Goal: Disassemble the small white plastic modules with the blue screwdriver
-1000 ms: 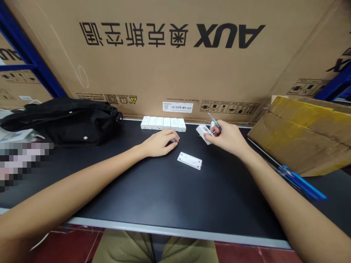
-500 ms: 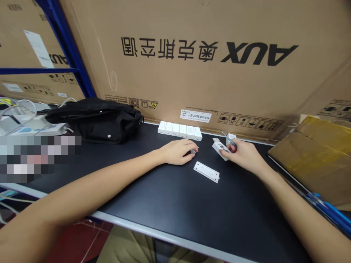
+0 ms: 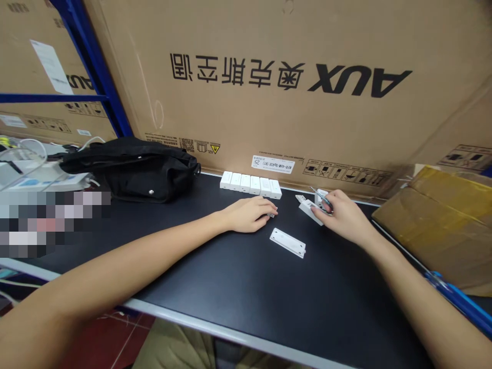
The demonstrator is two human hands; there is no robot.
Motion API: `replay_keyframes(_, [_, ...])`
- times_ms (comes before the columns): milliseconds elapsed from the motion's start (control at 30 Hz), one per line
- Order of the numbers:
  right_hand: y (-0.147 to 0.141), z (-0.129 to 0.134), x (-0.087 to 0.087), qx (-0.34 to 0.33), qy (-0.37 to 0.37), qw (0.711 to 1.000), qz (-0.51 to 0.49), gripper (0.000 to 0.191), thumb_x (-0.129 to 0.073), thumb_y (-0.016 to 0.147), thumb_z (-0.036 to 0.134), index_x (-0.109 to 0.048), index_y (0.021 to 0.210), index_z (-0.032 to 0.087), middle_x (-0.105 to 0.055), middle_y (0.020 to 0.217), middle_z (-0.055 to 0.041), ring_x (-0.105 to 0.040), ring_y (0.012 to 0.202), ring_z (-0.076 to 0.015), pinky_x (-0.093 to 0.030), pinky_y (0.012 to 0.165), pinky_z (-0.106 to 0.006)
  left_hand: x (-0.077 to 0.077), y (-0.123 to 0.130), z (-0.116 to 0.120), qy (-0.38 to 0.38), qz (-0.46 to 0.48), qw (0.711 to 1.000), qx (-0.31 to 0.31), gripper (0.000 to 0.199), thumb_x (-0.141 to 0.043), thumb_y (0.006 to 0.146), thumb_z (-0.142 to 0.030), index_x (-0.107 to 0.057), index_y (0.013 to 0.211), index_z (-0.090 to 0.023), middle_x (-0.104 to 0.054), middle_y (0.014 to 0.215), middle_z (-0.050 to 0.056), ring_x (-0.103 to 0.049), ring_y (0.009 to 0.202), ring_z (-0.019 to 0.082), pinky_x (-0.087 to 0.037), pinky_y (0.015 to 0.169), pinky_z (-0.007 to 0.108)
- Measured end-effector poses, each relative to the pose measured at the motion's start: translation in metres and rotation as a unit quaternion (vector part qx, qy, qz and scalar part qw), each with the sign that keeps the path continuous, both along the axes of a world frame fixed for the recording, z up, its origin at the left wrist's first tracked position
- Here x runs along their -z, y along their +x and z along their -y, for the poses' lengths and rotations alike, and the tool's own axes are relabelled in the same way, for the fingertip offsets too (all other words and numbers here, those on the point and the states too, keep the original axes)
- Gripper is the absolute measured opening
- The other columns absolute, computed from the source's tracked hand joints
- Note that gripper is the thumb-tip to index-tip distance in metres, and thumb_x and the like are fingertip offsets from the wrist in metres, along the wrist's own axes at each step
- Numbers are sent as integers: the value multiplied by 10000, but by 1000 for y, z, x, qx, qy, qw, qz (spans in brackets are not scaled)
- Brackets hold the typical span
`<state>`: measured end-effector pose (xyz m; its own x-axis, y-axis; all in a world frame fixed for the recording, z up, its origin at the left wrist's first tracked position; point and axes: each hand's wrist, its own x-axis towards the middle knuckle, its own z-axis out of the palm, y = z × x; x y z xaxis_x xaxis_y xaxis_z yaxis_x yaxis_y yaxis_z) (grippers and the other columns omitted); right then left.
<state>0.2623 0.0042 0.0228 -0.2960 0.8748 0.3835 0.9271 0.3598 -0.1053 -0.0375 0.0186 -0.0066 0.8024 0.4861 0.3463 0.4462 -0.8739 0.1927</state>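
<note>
White case (image 3: 309,211) — plain, oblong (sitting slanted) — in right hand (image 3: 344,215).

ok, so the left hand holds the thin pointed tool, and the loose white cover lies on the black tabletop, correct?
Wrong hand: the head view shows the right hand holding the thin pointed tool. The loose white cover does lie on the black tabletop.
</note>
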Motion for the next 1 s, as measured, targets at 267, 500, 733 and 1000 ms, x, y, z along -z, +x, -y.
replay_keyframes(267, [-46,35,-16,-175,-158,971,-38,289,-619,853,482,-489,798,230,-501,729,17,-461,648,-152,-376,635,-298,1,0,0,20,-1,999,-25,234,-449,975,-224,-620,1135,-220,-638,1157,57,-608,1099,193,-521,931,327])
replay_keyframes(500, [-45,35,-9,-157,-238,958,-8,318,-671,794,489,-491,781,227,-521,724,25,-469,630,-143,-359,574,-277,1,-1,1,7,19,1000,-21,158,-465,979,-251,-599,1055,-215,-651,1070,38,-622,1000,174,-517,842,290])
replay_keyframes(733, [-28,25,-9,-93,-179,978,58,345,-602,834,532,-452,740,235,-575,676,9,-497,578,-156,-313,551,-286,2,0,1,-34,57,997,-32,136,-541,938,-295,-562,1043,-211,-658,1025,32,-629,903,164,-515,786,288])
replay_keyframes(1000, [-28,24,-10,14,-142,984,104,318,-550,854,504,-435,725,237,-630,741,-26,-548,628,-190,-299,553,-297,-1,2,4,-17,48,997,-62,131,-497,954,-300,-567,1029,-219,-659,1030,22,-631,928,167,-501,775,291])
